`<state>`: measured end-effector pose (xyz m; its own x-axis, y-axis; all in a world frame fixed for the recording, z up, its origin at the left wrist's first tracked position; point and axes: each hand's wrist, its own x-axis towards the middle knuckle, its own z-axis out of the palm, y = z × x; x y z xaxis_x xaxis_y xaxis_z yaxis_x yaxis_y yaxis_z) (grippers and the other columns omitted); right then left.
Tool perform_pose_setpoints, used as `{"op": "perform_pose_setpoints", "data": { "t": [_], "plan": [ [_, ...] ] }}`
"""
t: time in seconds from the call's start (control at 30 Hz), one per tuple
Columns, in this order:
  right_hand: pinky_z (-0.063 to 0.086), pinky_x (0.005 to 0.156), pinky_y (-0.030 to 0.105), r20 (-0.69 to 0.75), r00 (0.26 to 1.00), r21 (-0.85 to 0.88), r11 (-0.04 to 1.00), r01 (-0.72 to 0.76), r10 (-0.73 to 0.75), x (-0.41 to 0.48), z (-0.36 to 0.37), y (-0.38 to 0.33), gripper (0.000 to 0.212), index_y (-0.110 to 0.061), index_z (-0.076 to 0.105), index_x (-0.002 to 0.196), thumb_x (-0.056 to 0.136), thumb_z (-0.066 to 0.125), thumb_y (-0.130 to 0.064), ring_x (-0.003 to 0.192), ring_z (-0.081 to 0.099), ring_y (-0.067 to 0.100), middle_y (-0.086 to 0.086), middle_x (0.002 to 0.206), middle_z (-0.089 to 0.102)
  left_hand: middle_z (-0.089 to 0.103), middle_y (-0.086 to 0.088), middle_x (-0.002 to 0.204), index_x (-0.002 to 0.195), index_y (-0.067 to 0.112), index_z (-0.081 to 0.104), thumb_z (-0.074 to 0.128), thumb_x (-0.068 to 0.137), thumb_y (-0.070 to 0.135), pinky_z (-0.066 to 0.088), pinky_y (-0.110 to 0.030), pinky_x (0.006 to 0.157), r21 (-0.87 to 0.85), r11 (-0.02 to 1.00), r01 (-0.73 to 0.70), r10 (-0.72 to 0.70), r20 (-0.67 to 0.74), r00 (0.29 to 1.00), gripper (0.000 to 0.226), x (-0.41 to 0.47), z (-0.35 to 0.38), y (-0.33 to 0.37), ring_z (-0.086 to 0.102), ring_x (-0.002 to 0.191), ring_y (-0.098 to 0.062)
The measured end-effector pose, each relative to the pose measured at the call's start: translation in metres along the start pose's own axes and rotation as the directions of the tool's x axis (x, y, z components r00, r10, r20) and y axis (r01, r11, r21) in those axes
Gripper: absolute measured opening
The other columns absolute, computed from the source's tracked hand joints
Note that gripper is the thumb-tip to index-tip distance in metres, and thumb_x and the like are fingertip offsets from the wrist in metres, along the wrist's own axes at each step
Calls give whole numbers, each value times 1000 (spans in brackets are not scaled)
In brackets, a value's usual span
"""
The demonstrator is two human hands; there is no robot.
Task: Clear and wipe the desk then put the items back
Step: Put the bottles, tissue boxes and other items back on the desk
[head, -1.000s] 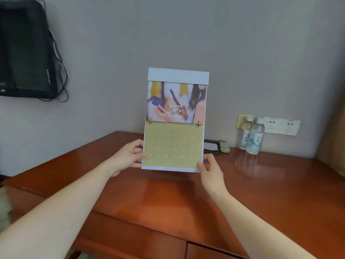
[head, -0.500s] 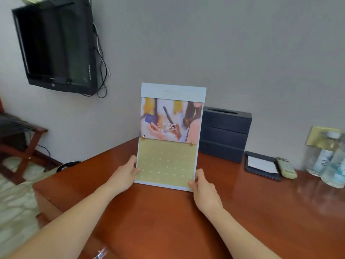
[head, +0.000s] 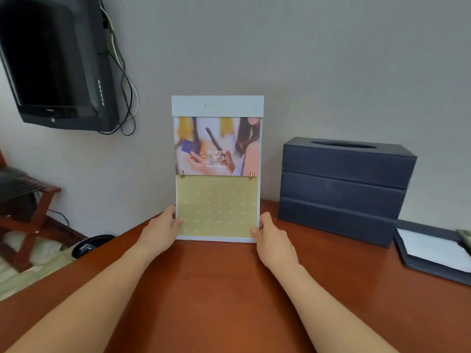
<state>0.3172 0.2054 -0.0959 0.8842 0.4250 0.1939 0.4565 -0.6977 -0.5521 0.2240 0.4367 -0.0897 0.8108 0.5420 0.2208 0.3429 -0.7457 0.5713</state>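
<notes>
An upright desk calendar [head: 218, 159] with a photo on top and a yellow date sheet below stands near the back left of the reddish wooden desk [head: 229, 289], its lower edge at the desk surface. My left hand [head: 163, 229] grips its lower left corner and my right hand [head: 271, 239] grips its lower right corner. A dark blue tissue box [head: 344, 187] sits to the right of the calendar against the wall. Further right lies a dark notepad holder [head: 433, 249] with white paper.
A black TV [head: 56, 62] hangs on the wall at upper left with cables dangling. A wooden luggage rack [head: 28, 212] stands on the floor at left, and a black round bin [head: 89, 244] sits beside the desk's left edge.
Both hands carried the calendar leftward and down toward the back left of the desk. My view turned left, so the bottles and sockets left the frame and the TV came in.
</notes>
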Motion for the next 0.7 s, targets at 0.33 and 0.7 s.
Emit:
{"op": "perform_pose_setpoints", "data": {
  "t": [0.33, 0.7],
  "plan": [
    [44, 80, 40, -51, 998, -65, 997, -34, 31, 50, 12, 4, 64, -19, 2, 152, 99, 36, -8, 100, 58, 34, 16, 119, 57, 57, -7, 91, 104, 16, 39, 37, 104, 27, 39, -37, 67, -17, 1000, -25, 25, -38, 999, 11, 90, 39, 18, 53, 80, -31],
    [48, 82, 39, -114, 993, -16, 999, 34, -36, 53, 18, 5, 63, -24, 5, 153, 102, 42, -27, 106, 60, 31, 8, 135, 53, 55, -8, 101, 103, 16, 37, 38, 104, 25, 38, -37, 74, -31, 997, -64, 62, -64, 996, 9, 109, 50, 25, 52, 95, -35]
  ]
}}
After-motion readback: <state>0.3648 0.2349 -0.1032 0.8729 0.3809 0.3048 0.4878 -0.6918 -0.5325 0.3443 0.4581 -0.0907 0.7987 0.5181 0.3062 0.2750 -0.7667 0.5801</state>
